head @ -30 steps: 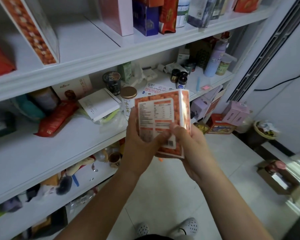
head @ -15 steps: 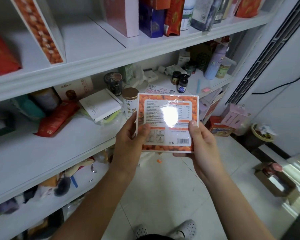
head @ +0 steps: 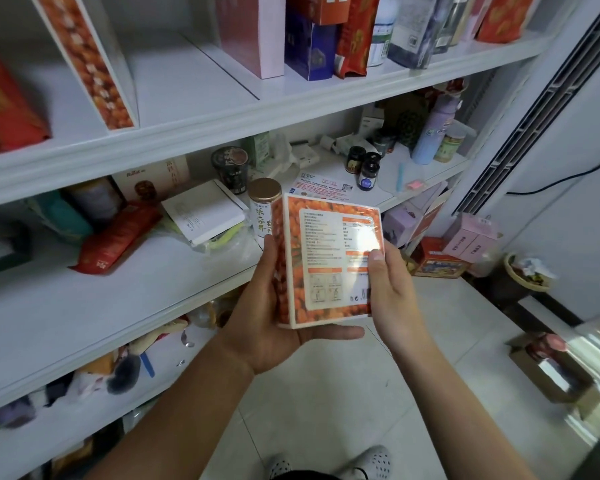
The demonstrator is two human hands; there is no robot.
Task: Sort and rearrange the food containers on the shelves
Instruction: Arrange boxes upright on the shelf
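The box [head: 326, 258] stands upright in mid-air with its long axis vertical and its label facing the camera, just in front of the middle shelf [head: 101, 306].

The left hand [head: 267, 317] cradles it, fingers straight under the base and thumb up the left side. The right hand [head: 394, 299] pinches the right edge, thumb on the label and fingers hidden behind.

Judgement: the shelving lies ahead and to the left, so the left hand is nearer to it.

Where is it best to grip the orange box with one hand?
Pinch the orange box across its thin depth at the right long edge, coming from the right: it stands upright, flat and slim, and the left hand supports its bottom.
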